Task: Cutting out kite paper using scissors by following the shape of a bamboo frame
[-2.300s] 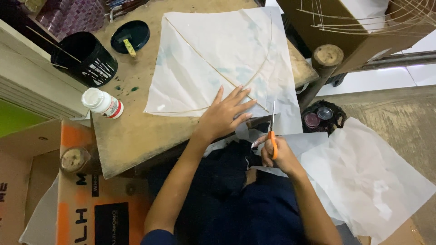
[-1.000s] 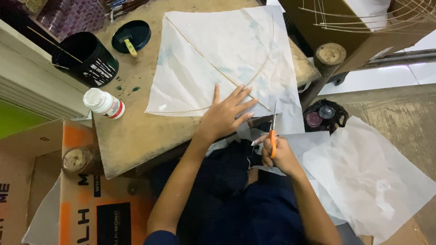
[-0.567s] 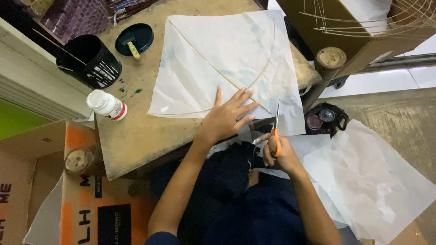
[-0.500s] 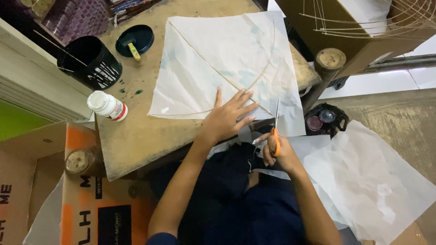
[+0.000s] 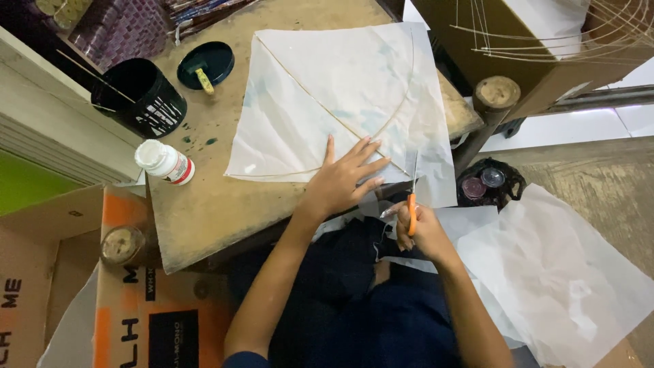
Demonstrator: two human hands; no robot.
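Two hands: left hand (image 5: pixel 340 182) fingers spread flat on kite paper (image 5: pixel 327 102), right hand (image 5: pixel 421 228) gripping orange scissors (image 5: pixel 411 204) at its edge.

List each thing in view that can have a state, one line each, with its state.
White paper kite: flat on the workbench, pinned by the left hand.
Scissors: gripped in the right hand, blades at the kite's near edge.
White bottle: capped, lying on its side.
Black pot: upright, stick inside.
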